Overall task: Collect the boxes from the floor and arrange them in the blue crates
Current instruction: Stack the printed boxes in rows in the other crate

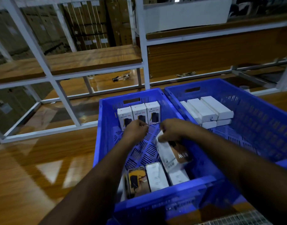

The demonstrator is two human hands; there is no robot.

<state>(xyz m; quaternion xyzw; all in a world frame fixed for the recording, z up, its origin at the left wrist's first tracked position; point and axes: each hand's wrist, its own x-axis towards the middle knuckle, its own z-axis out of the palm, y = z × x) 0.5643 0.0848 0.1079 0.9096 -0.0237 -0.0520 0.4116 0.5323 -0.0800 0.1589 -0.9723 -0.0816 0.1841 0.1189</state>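
Two blue crates stand side by side on the wooden floor. In the left crate (103, 127), three white "Halley 20K" boxes (139, 113) stand upright along the far wall, and several boxes (155, 176) lie at the near end. My right hand (172, 129) grips the top of a white and brown box (173, 154), tilted over the crate's middle. My left hand (136, 129) hovers with curled fingers just in front of the upright boxes; I cannot tell if it touches one. The right crate (261, 114) holds several plain white boxes (209, 109) stacked at its far end.
A white metal shelving frame (142, 46) with wooden shelves stands right behind the crates. Brown cartons (90, 26) are stacked further back. A small dark object (116, 78) lies on the floor under the shelf. Glossy wooden floor (42, 159) stretches out to the left.
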